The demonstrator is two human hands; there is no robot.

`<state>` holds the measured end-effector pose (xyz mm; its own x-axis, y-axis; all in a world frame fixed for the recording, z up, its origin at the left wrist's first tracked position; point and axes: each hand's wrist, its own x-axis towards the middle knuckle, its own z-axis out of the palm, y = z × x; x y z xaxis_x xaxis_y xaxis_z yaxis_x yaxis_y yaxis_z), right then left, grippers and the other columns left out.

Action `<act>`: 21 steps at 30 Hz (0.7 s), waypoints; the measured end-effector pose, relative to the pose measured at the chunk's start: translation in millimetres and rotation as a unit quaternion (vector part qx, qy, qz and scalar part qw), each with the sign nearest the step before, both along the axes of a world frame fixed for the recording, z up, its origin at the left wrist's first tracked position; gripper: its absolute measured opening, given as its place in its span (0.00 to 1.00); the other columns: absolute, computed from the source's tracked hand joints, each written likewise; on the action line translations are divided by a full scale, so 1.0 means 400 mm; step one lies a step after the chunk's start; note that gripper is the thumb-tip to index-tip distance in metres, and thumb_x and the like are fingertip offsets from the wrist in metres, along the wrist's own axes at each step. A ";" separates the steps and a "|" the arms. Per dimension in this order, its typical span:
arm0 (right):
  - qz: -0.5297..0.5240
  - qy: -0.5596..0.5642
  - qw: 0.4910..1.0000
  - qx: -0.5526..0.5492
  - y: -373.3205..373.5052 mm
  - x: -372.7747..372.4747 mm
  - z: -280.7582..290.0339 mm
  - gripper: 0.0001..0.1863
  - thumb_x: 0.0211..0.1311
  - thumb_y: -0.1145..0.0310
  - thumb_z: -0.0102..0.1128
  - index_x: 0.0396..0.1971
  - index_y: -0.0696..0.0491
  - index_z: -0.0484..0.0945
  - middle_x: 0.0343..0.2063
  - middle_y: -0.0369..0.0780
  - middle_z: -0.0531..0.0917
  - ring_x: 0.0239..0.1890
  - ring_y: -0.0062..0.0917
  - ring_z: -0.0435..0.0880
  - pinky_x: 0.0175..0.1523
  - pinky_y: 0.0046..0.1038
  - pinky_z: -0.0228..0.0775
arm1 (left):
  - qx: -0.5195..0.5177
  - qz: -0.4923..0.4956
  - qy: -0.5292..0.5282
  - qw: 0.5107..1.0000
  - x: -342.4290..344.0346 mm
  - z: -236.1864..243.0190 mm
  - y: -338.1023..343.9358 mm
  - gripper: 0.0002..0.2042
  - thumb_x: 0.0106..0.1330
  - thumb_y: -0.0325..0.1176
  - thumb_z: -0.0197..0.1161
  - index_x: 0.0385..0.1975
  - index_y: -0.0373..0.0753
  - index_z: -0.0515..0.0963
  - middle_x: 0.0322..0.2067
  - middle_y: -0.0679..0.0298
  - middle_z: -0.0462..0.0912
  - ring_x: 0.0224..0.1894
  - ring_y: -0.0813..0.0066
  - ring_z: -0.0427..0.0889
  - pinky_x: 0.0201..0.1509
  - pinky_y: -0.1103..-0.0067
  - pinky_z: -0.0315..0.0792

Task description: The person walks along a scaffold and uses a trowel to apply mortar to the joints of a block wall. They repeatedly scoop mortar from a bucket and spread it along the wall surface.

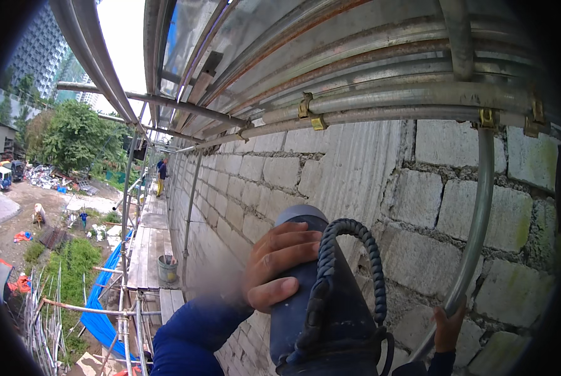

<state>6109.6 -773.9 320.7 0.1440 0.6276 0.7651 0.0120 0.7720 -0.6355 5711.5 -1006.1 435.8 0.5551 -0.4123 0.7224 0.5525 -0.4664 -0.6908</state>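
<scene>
My left hand (275, 260) grips a large dark bottle (299, 307) with a pale grey top, close to the camera in the lower middle. A braided cord handle (373, 282) loops over the bottle's right side and hangs beside it. At the lower right my right hand (448, 326) has its fingers round a curved-looking metal scaffold pole (481, 213). Behind both stands a pale block wall (437, 213) with rough mortar joints.
Scaffold tubes (393, 116) with clamps run overhead. A narrow plank walkway (141, 250) along the wall holds a bucket (167, 268) and, farther off, a person (161, 175). Far below left lie a blue tarp (99, 313), dirt ground, another person (83, 217) and a vehicle (1, 178).
</scene>
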 end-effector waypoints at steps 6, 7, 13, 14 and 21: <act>-0.012 0.008 1.000 0.014 0.011 -0.001 -0.004 0.44 0.58 0.69 0.61 0.72 0.61 0.49 0.44 0.43 0.70 0.32 0.25 0.76 0.35 0.29 0.73 | 0.003 0.004 -0.001 1.000 -0.004 0.002 -0.003 0.23 0.70 0.33 0.57 0.63 0.49 0.60 0.55 0.44 0.75 0.52 0.44 0.81 0.55 0.47 0.75; -0.009 0.009 1.000 0.012 0.007 -0.005 -0.001 0.44 0.58 0.69 0.62 0.72 0.61 0.49 0.44 0.43 0.70 0.32 0.25 0.76 0.35 0.29 0.74 | 0.004 0.006 0.000 1.000 -0.005 0.003 -0.004 0.23 0.70 0.33 0.58 0.63 0.49 0.60 0.55 0.44 0.75 0.52 0.44 0.81 0.55 0.47 0.75; -0.032 0.014 0.999 0.003 0.022 0.000 -0.014 0.46 0.58 0.69 0.63 0.73 0.61 0.48 0.46 0.44 0.71 0.32 0.25 0.77 0.36 0.29 0.74 | 0.006 0.005 -0.001 1.000 -0.005 0.005 -0.007 0.24 0.69 0.33 0.59 0.63 0.50 0.60 0.54 0.45 0.76 0.52 0.44 0.82 0.55 0.48 0.76; -0.028 0.016 0.999 0.002 0.023 0.000 -0.014 0.46 0.58 0.69 0.63 0.73 0.61 0.47 0.45 0.44 0.72 0.32 0.25 0.77 0.36 0.29 0.74 | 0.008 0.005 0.000 1.000 -0.006 0.006 -0.009 0.24 0.69 0.33 0.60 0.63 0.50 0.60 0.54 0.45 0.76 0.52 0.44 0.82 0.55 0.48 0.76; -0.004 0.014 1.000 0.017 0.045 0.014 -0.027 0.47 0.58 0.69 0.63 0.73 0.62 0.46 0.43 0.44 0.73 0.32 0.25 0.76 0.36 0.29 0.74 | 0.010 0.006 -0.004 1.000 0.000 0.009 -0.022 0.24 0.68 0.33 0.60 0.62 0.50 0.60 0.54 0.45 0.76 0.52 0.44 0.82 0.54 0.48 0.77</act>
<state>6115.0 -755.9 310.1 0.1714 0.6002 0.7813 0.0008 0.7929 -0.6093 5711.5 -1014.8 439.6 0.5552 -0.4198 0.7179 0.5634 -0.4451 -0.6960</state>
